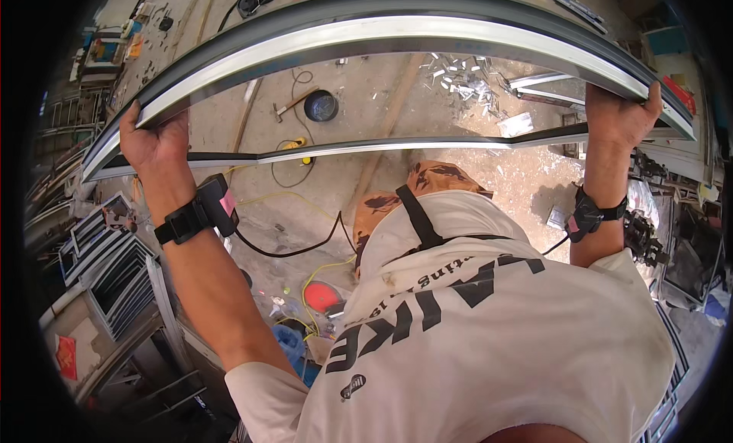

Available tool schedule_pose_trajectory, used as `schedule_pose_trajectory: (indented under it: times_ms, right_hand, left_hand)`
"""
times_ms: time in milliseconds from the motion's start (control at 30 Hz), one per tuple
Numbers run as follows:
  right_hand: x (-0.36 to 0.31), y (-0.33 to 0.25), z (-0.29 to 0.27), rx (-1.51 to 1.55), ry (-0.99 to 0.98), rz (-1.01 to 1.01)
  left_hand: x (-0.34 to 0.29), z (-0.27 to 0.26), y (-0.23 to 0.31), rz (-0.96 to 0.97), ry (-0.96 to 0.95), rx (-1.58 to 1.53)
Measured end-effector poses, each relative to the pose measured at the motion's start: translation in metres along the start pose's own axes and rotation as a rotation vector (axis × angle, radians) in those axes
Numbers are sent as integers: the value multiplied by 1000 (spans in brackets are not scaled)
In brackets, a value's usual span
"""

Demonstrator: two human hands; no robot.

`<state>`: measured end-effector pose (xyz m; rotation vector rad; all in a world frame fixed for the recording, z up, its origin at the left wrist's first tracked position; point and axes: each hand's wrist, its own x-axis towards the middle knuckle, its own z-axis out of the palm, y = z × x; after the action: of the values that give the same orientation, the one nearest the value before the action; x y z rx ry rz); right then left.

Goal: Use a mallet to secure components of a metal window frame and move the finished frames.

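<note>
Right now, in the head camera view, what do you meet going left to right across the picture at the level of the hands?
Left hand gripping the metal frame → hammer on the floor → round black container → scattered metal offcuts → right hand gripping the frame.

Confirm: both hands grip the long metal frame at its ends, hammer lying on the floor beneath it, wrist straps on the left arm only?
Not quite. Head view shows wrist straps on both arms. The rest holds: left hand and right hand grip the metal frame near its ends, and a hammer lies on the floor below.
</note>
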<state>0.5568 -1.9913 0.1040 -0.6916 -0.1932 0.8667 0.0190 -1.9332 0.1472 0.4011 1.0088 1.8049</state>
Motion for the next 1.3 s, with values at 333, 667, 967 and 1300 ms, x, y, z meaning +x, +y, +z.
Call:
schedule_pose_trajectory:
  times_ms: [333,667,967,1300]
  right_hand:
    - [-6,115,26,17,69,158]
    - [-35,212,40,-71,114,108]
    - [-76,253,72,-16,172,65]
    - [-37,293,77,57,312,-31]
  left_hand:
    - [119,-52,12,-130,90,-35]
    - [219,-97,-15,-313,223,58]
    - [306,-126,5,-458,126,76]
    - [357,-110,-32,-506,118,169]
